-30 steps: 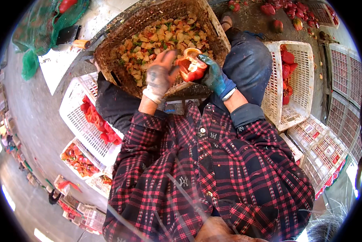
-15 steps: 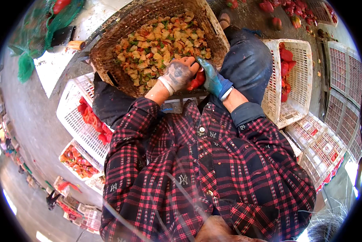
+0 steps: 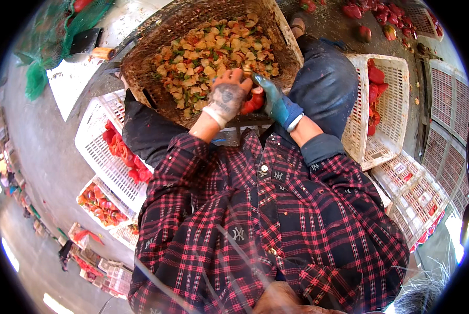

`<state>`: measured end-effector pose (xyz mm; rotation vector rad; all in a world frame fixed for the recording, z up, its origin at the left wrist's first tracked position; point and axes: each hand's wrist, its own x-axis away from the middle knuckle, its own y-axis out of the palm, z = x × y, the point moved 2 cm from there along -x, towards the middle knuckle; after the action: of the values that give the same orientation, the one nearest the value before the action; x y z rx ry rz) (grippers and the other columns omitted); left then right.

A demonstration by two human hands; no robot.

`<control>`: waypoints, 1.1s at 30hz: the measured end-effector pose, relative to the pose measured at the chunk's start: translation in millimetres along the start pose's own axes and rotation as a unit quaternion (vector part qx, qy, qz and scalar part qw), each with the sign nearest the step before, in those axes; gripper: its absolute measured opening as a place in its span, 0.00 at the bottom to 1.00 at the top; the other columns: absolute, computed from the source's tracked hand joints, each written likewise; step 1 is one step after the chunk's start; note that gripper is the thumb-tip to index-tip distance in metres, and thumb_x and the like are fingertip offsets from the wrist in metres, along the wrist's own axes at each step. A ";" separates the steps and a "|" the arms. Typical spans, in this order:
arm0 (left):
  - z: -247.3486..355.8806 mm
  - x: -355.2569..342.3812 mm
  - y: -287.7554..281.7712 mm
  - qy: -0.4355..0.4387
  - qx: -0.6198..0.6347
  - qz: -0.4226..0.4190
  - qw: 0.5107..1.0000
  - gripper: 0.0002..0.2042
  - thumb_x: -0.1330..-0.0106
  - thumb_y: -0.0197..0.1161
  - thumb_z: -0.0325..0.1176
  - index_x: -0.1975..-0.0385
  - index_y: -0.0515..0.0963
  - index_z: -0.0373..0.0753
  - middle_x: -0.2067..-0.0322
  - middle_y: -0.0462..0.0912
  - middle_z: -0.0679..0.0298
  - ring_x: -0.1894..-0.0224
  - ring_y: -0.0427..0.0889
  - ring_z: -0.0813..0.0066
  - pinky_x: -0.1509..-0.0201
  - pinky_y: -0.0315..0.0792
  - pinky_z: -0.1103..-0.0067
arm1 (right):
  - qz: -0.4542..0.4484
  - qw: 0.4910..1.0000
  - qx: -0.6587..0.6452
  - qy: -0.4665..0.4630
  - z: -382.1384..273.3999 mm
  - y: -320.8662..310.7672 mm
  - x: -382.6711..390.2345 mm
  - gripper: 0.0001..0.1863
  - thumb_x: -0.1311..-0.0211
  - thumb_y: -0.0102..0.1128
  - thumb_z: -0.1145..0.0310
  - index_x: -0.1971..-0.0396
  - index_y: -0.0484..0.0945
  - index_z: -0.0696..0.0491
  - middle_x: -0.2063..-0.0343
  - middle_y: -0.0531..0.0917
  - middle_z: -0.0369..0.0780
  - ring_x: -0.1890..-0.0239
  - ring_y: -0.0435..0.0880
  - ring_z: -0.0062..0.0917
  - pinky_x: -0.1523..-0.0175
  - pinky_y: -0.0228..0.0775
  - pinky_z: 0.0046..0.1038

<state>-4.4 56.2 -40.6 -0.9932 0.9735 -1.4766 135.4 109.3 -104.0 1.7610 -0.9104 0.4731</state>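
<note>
Grey floor (image 3: 62,157) | right hand (image 3: 276,102), gloved, grasping red pepper (image 3: 253,103) | left hand (image 3: 227,97) curled against it, cannot tell if gripping | brown crate (image 3: 139,65), yellow scraps (image 3: 213,52) inside

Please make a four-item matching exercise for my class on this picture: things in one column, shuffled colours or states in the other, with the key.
Things
1. Net
2. Right hand
3. Held pepper
4. Knife

Descriptions
A. red
B. dark-bladed, brown-handled
C. green mesh
D. gloved in blue-green

Right pairs: 1-C, 2-D, 3-A, 4-B
</note>
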 end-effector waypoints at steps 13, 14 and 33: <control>-212.8 9.1 91.0 -0.392 0.062 0.009 0.918 0.31 0.35 0.57 0.48 0.39 0.62 0.33 0.60 0.81 0.45 0.60 0.82 0.53 0.59 0.75 0.65 | -0.043 0.965 0.096 -0.241 -130.5 83.0 77.3 0.20 0.37 0.57 0.63 0.49 0.73 0.59 0.54 0.79 0.42 0.51 0.78 0.28 0.43 0.71 0.32; -236.1 16.1 107.9 -0.455 0.127 -0.006 0.881 0.34 0.35 0.56 0.50 0.36 0.57 0.36 0.61 0.81 0.45 0.59 0.82 0.53 0.58 0.75 0.63 | -0.075 0.950 0.085 -0.290 -142.5 78.6 75.7 0.19 0.36 0.56 0.64 0.49 0.73 0.58 0.54 0.79 0.41 0.50 0.78 0.28 0.43 0.71 0.32; -42.8 -93.1 167.2 -0.179 0.184 -0.297 0.920 0.36 0.39 0.56 0.59 0.34 0.57 0.48 0.35 0.62 0.54 0.37 0.67 0.55 0.41 0.68 0.63 | 0.046 0.897 0.231 -0.376 -157.3 50.1 48.5 0.33 0.46 0.59 0.81 0.38 0.62 0.57 0.42 0.68 0.43 0.41 0.70 0.31 0.37 0.64 0.35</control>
<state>16.7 132.9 -219.8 -1.2762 0.1067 -1.7930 144.6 229.1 19.1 2.4083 -1.5120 0.0361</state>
